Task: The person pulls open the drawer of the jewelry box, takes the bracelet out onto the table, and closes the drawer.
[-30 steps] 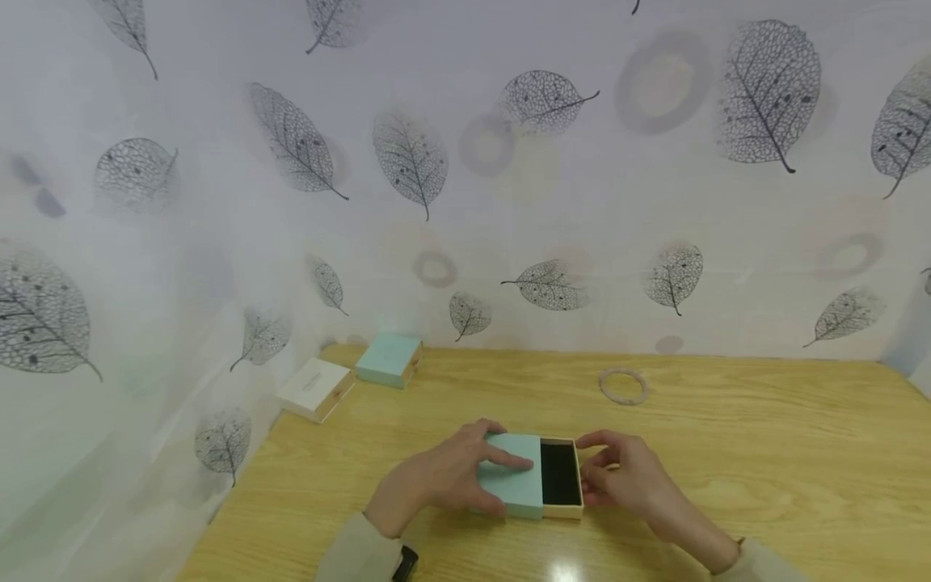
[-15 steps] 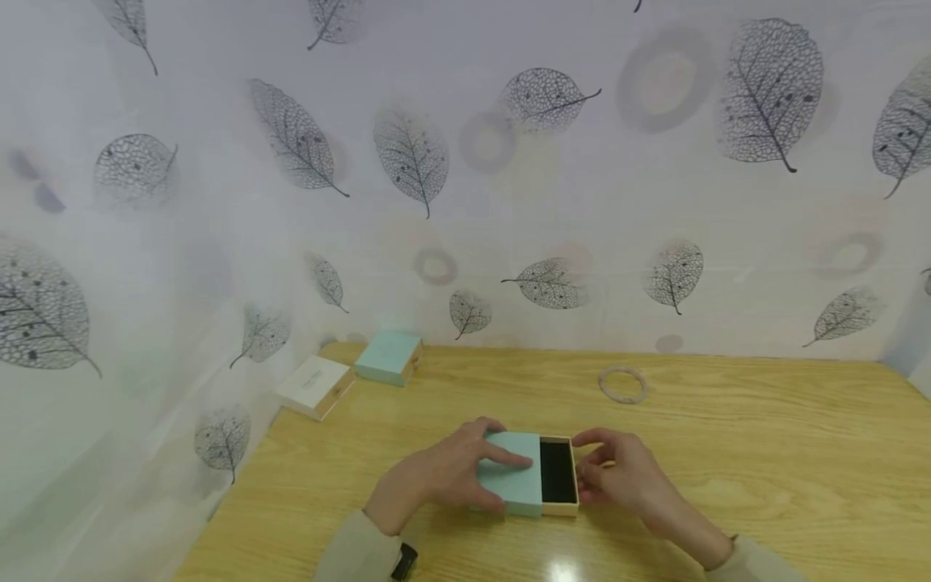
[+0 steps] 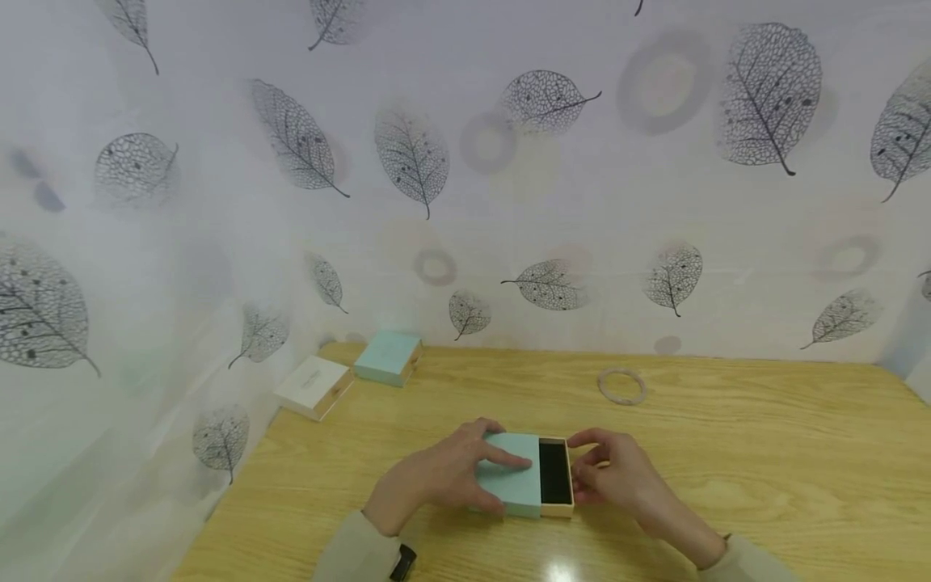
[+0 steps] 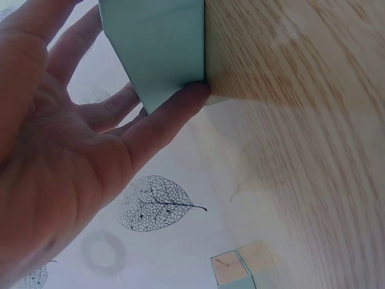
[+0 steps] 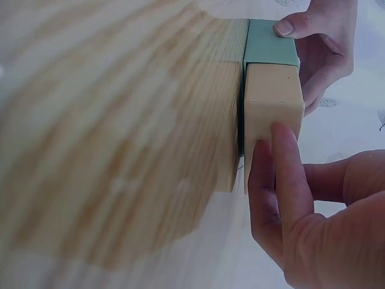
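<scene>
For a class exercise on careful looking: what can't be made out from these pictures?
- Head view: the deeper part of the cream rectangular cardboard drawer, covered by the pale-blue rectangular cardboard sleeve.
- Head view: the print on the white-topped rectangular cardboard box, too small to read.
- Head view: any contents of the turquoise rectangular cardboard box, hidden by its own walls.
- Left wrist view: the sleeve's upper part, cut off by the top edge.

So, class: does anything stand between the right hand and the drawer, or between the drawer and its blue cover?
Nothing visible does. The right hand touches the drawer, which sits partly inside the blue cover gripped by the left hand. The ring lies farther back on the table.
</scene>
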Demonstrator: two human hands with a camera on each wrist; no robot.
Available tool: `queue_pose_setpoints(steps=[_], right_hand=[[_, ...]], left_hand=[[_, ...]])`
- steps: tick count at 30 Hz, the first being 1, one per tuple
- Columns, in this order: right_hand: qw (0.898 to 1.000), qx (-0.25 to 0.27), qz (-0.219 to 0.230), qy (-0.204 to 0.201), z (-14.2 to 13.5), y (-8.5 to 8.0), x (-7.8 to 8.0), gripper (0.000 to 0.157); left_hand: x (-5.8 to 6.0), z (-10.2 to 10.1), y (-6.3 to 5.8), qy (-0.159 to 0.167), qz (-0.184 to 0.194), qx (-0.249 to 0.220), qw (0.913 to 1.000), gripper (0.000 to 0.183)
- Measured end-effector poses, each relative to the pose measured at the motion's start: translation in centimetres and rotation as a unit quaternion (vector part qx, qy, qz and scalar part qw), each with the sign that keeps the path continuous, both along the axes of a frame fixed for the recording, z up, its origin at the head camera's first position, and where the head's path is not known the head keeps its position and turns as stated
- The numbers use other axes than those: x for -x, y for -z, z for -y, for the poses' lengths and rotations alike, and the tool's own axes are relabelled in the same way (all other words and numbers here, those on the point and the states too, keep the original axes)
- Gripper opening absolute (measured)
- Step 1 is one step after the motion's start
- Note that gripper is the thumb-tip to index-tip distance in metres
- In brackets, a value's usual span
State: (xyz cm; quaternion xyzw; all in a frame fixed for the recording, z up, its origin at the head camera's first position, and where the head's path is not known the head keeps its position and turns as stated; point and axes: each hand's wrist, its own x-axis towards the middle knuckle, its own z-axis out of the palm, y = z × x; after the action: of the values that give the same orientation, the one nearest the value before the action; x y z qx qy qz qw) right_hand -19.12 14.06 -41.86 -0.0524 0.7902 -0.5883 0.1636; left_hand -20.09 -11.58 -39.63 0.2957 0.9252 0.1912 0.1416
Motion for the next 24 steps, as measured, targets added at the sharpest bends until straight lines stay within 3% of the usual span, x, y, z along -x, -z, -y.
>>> queue_pose_setpoints(steps=[24], right_hand=[[1.0,0.009,-0.002,-0.005,0.4,0.27,0.2,0.035]], left_hand=[[0.04,0.09,0.12,0.003,-0.004,-0.002,1.0,0.056]])
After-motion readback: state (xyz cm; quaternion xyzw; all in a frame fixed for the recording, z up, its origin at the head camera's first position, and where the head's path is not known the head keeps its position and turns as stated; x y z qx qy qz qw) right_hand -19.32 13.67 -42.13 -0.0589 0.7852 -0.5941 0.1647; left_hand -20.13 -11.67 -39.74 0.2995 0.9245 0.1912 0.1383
